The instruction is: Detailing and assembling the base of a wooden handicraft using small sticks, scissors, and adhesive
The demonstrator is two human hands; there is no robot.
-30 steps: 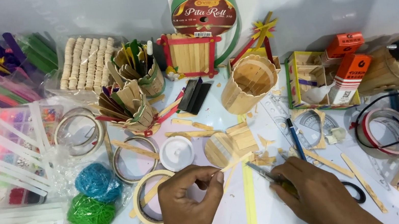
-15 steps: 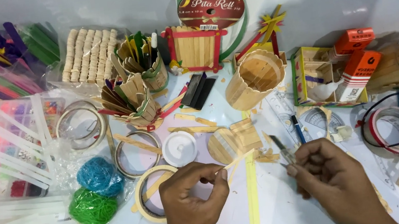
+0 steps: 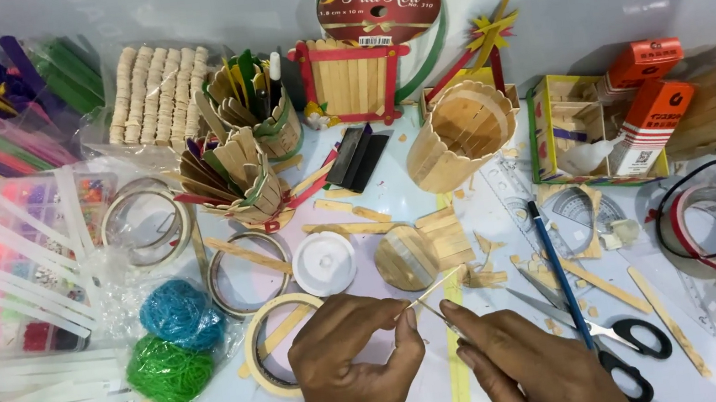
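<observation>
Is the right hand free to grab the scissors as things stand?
Probably yes. The scissors lie flat on the table just beside the right hand, nothing on top. But that hand now pinches a thin stick with the left hand, so it must let go.

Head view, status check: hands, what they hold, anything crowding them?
Left hand and right hand both pinch a thin wooden stick. Tape roll touches left hand; scissors lie beside right.
</observation>
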